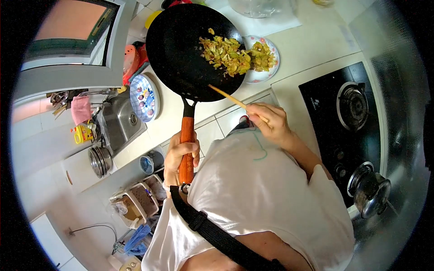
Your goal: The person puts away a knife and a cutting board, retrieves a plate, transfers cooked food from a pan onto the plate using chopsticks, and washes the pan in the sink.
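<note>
My left hand [181, 156] is closed around the orange-brown wooden handle of a black wok [176, 49]. The wok is tilted, its rim over a white plate with a pink pattern [275, 67]. Chopped yellow-green cooked vegetables [226, 52] lie along the wok's right side, and some are on the plate. In my right hand [271, 121] are wooden chopsticks [228, 96], gripped near the thicker end. Their tips reach over the lower wok rim, just below the food. I cannot tell whether they touch the wok.
A black gas hob [330, 101] is on the right, with a lidded steel pot [371, 194] on its near burner. To the left are a blue-patterned plate [151, 97] with small pieces on it and a steel sink [117, 119]. An open window [68, 34] is at upper left.
</note>
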`<state>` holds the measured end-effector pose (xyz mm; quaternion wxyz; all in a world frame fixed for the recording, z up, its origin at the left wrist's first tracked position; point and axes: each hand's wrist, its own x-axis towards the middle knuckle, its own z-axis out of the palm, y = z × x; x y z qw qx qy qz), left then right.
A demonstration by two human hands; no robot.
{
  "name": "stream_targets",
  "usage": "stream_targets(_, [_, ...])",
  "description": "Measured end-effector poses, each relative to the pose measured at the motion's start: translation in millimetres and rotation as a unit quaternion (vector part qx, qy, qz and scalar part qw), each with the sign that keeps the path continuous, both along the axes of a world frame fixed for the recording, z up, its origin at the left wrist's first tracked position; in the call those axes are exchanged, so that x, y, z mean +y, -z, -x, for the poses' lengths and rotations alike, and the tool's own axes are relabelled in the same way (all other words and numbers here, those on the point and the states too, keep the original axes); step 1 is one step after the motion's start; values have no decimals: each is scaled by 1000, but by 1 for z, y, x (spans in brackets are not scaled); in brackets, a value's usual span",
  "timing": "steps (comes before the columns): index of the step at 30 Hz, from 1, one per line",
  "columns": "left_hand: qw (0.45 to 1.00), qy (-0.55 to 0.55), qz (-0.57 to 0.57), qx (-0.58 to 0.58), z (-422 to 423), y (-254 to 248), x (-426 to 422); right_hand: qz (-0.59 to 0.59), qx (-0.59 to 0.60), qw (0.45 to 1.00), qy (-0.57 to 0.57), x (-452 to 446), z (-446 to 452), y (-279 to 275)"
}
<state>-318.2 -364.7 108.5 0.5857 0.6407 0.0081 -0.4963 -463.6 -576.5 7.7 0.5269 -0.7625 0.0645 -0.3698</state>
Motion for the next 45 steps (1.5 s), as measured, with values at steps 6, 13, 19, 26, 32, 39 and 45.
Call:
stream_targets(6, [1000, 0, -3, -3, 0, -2, 1, 3, 33, 996, 83, -16, -3, 20])
stream_targets(13, [1000, 0, -14, -10, 2, -4, -4, -128, 90, 984, 80, -14, 5, 39])
stream_targets(19, [1000, 9, -9, -9, 1, -3, -6, -296, 43, 953, 54, -10, 10, 50])
stream_targets(26, [1000, 7, -17, -15, 2, -2, -5, -303, 43, 940, 149, -28, 11, 73])
stream_targets(32, [1000, 7, -17, -16, 1, -2, -4, -277, 35, 938, 206, -36, 17, 57])
stream_targets(39, [1000, 7, -21, -17, 1, -4, -5, -121, 10, 989, 84, -4, -30, 38])
stream_targets(45, [999, 17, -27, -13, 2, -8, -6, -19, 23, 990, 142, -18, -43, 53])
